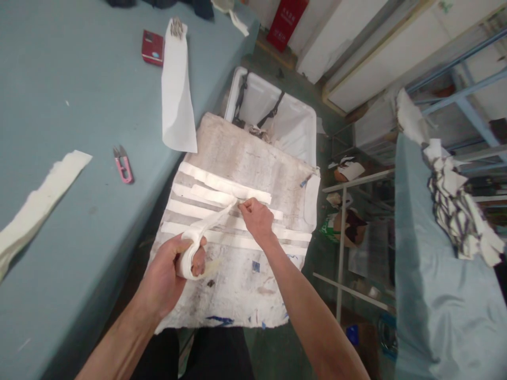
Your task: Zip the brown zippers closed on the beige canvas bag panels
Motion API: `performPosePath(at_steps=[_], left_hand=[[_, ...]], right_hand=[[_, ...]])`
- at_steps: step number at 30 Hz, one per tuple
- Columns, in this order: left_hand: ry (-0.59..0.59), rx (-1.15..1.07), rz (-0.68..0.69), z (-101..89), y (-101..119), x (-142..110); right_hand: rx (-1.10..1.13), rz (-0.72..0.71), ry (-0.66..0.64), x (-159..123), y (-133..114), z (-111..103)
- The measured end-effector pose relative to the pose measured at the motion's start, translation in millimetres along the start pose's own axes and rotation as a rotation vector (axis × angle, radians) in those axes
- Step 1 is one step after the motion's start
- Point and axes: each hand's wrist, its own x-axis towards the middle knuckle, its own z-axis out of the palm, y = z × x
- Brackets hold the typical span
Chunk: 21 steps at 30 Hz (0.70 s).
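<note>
My left hand is wrapped round a rolled bundle of cream fabric strip, its fingertips showing at the roll's open end. A free length runs from the roll up and right to my right hand, which pinches the strip's end. Both hands are over a stained, whitish padded board. Several cream strips lie side by side across the board, above and beneath the held length. My right hand covers part of them.
On the blue-green table at left lie pink thread snips, a long cream strip, a white strip and a dark red box. Beyond the board stands a white bin. At right, cut pieces are piled on blue-green cloth.
</note>
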Motion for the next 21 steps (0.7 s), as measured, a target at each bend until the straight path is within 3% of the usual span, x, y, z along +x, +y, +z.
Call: performPosePath(at_steps=[6,11,16,21], left_hand=[[0.019,-0.092,0.031,-13.9,21.9,-6.5],[-0.044,-0.152,0.122,-17.5,38.3,-19.3],[-0.038,-0.003,0.103,-24.4,39.6,-53.9],[-0.113,0.156,0.056,-36.4,30.6,-77.7]], right_hand=[[-0.026,-0.006,-0.043,1.3,-2.3,-5.9],[-0.093,-0.001,-0.069,4.7,-4.3,-9.5],[-0.187,-0.01,-0.098,3.0,-8.5,-16.6],[-0.283,-0.073,-0.091,-9.3,-20.2,-17.5]])
